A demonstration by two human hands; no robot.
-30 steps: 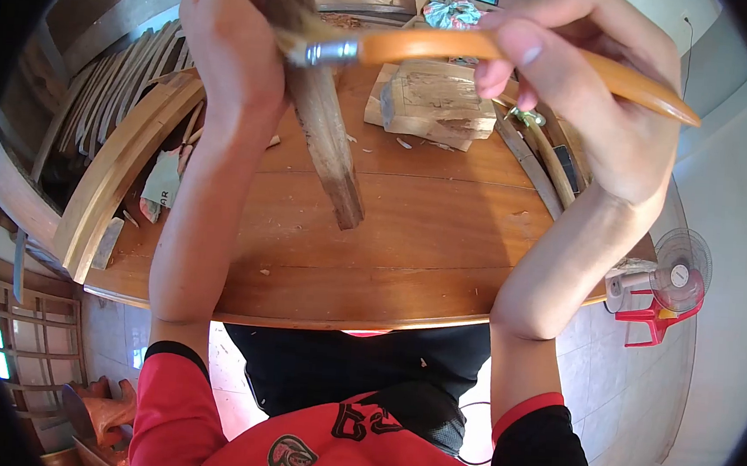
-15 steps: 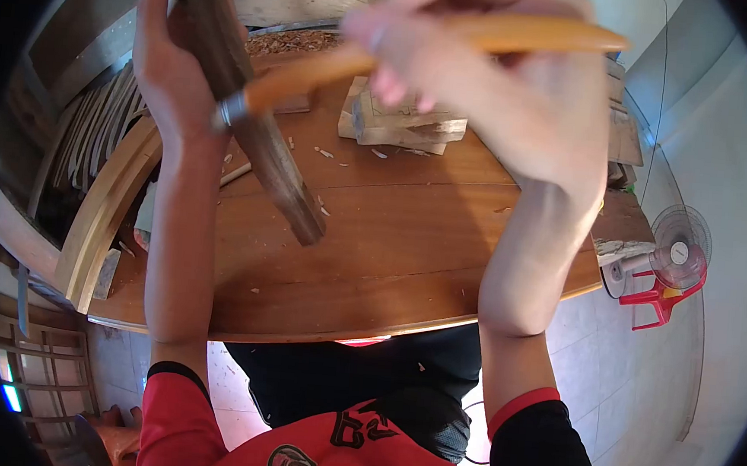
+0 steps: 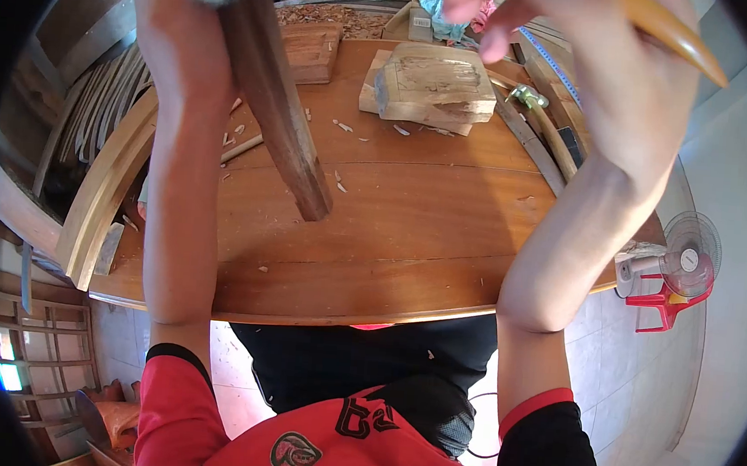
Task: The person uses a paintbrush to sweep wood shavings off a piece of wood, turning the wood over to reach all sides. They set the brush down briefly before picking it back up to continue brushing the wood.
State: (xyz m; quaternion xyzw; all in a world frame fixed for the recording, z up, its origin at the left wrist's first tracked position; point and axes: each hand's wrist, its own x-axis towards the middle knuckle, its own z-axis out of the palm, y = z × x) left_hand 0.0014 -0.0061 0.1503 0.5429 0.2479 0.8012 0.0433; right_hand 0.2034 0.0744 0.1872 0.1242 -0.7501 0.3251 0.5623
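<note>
While the left hand grips a dark wooden stick and the right hand an orange-handled tool, chips litter the round wooden table.

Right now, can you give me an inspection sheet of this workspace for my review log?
Surface: round wooden table, scattered with wood chips.
Job's things: dark wooden piece standing tilted on the table; orange-handled tool, its metal ferrule at the piece's top.
Clutter: carved wooden block, smaller block, curved wooden strips at left.
Grippers: left hand grips the dark piece; right hand holds the tool handle.
Cables: a thin one near the lap.
Surroundings: small fan, tiled floor.
</note>
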